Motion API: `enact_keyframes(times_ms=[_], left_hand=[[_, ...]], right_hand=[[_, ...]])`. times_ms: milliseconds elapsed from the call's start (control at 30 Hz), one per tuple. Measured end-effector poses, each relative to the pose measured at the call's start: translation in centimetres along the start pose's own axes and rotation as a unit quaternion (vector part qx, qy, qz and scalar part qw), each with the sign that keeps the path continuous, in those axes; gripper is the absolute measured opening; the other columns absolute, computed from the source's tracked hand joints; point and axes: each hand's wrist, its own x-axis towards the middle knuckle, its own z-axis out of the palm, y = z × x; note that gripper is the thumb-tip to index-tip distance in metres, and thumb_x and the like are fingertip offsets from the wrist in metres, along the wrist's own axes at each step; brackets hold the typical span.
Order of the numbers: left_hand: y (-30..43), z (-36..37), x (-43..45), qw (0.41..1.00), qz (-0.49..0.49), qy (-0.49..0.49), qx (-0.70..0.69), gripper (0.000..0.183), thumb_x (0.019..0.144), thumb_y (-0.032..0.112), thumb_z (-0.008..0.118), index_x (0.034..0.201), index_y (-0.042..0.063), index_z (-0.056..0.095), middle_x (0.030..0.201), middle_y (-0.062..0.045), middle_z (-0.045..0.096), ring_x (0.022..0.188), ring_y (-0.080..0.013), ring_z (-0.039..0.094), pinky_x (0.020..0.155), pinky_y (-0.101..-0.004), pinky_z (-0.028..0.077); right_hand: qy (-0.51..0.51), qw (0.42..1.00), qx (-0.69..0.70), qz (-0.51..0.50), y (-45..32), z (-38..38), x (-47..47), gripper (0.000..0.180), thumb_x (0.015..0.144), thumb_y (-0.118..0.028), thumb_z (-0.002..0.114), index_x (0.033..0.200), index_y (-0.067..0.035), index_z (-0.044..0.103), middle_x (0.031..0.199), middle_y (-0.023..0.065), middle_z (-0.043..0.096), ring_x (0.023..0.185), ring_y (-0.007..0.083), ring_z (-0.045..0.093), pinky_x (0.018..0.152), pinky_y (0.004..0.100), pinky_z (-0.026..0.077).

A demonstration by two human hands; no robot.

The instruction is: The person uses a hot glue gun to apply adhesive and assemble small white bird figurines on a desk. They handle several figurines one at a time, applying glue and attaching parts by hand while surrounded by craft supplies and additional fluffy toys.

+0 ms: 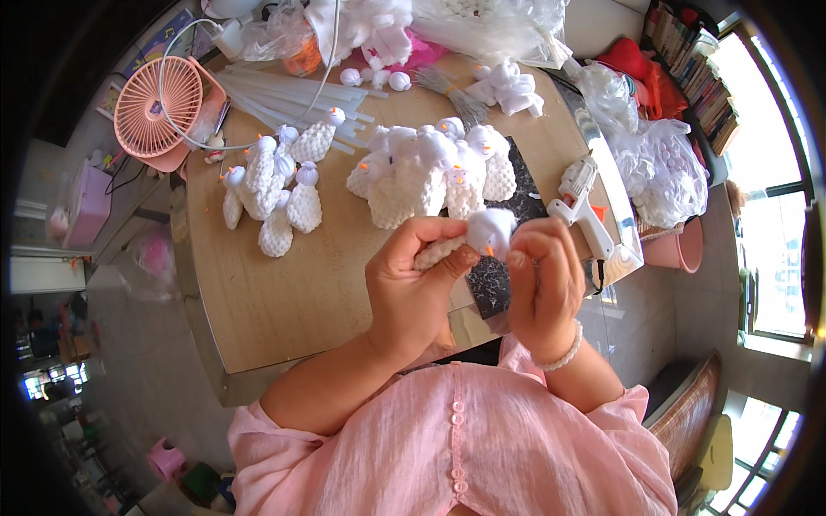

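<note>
My left hand (413, 290) grips the cream knitted body (440, 253) of a small snowman figure, its thumb and fingers by the neck. The figure's white fabric-covered head (490, 231) with an orange nose lies between my two hands. My right hand (547, 284) is at the right side of that head, fingers bent and fingertips close together; whether they pinch its fabric is unclear. Beyond my hands stands a cluster of similar knitted snowmen (413, 174). More snowmen (263, 187) lie to the left, some with gathered white fabric on their heads.
A white glue gun (581, 206) rests at the table's right, near a dark marbled mat (493, 290). Translucent glue sticks (290, 97), grey wire stems (461, 100) and small white heads (400, 81) lie farther back. A pink fan (158, 106) stands left; plastic bags (490, 26) fill the back.
</note>
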Motion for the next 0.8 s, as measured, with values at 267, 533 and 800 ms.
enact_keyframes(times_ms=[267, 533, 800], left_hand=[[-0.1, -0.1, -0.1, 0.994, 0.084, -0.010, 0.071, 0.024, 0.077, -0.004, 0.074, 0.097, 0.001, 0.062, 0.091, -0.005, 0.065, 0.080, -0.0088, 0.061, 0.071, -0.0236, 0.051], [-0.4, 0.0, 0.4, 0.970, 0.138, -0.042, 0.198, 0.032, 0.069, -0.003, 0.078, 0.096, 0.004, 0.063, 0.086, -0.007, 0.065, 0.074, -0.0156, 0.062, 0.063, -0.0270, 0.049], [-0.9, 0.1, 0.4, 0.950, 0.195, -0.059, 0.235, 0.030, 0.073, -0.004, 0.074, 0.101, 0.003, 0.065, 0.090, -0.008, 0.066, 0.076, -0.0162, 0.064, 0.068, -0.0256, 0.050]], right_hand=[[0.037, 0.993, 0.101, 0.054, 0.2, -0.4, 0.2, 0.009, 0.086, 0.000, 0.061, 0.094, 0.003, 0.059, 0.088, 0.0125, 0.058, 0.067, 0.0181, 0.055, 0.057, 0.0293, 0.046], [-0.094, 0.991, 0.082, 0.051, 0.6, -1.8, 2.1, 0.004, 0.085, -0.001, 0.062, 0.089, -0.001, 0.061, 0.084, 0.0100, 0.056, 0.064, 0.0220, 0.056, 0.057, 0.0305, 0.046], [-0.044, 0.991, 0.026, 0.126, -0.3, -0.6, 1.3, 0.010, 0.091, -0.009, 0.058, 0.085, -0.001, 0.060, 0.079, 0.0106, 0.056, 0.063, 0.0253, 0.056, 0.056, 0.0325, 0.045]])
